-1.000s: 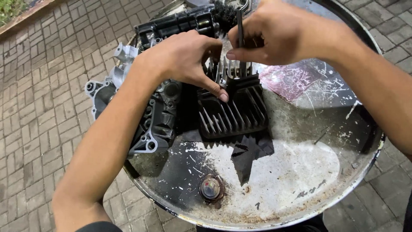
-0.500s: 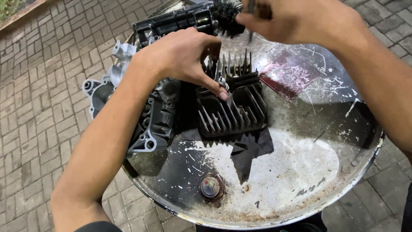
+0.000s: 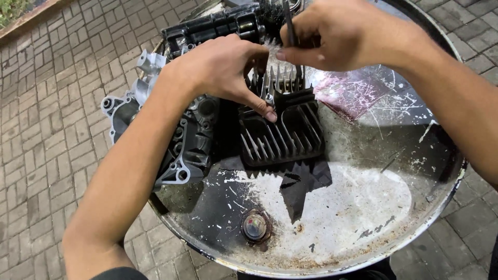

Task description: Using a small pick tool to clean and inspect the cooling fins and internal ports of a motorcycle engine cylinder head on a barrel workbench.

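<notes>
A black finned engine cylinder head [image 3: 282,132] lies on the top of a metal drum [image 3: 363,218]. My left hand [image 3: 220,70] rests on its upper left side, thumb pressed on the fins. My right hand [image 3: 337,33] is above the far end of the fins, fingers closed around a thin dark tool [image 3: 289,26] that points down toward them. The tool's tip is hidden behind the fins.
A grey and black engine case [image 3: 181,140] lies to the left of the finned part, overhanging the drum's edge. A second black engine part [image 3: 218,26] sits at the far rim. A round bung cap [image 3: 255,226] is near the front. Brick paving surrounds the drum.
My right hand has lifted the thin tool up and away from the fins, then shifted slightly; my left hand has stayed on the finned part.
</notes>
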